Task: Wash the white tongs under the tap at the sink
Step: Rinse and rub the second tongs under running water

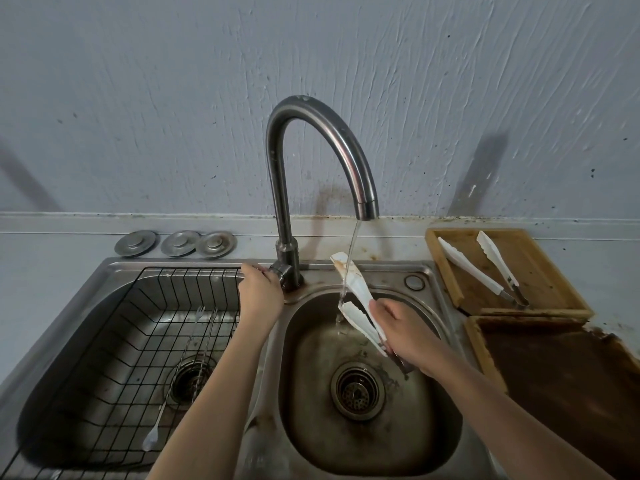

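Observation:
My right hand [403,332] grips a pair of stained white tongs [356,292] by the handle end, tips pointing up and left over the right basin [443,424]. A thin stream of water [350,258] falls from the curved steel tap [349,157] onto the tongs' arms. My left hand [259,292] is closed on the tap lever [278,270] at the tap's base.
The left basin holds a black wire rack [114,327] with forks and a spoon. Three metal drain plugs [176,242] lie behind it. A wooden tray [540,268] at right carries another white tongs [485,268]. A stained tray [568,375] sits below it.

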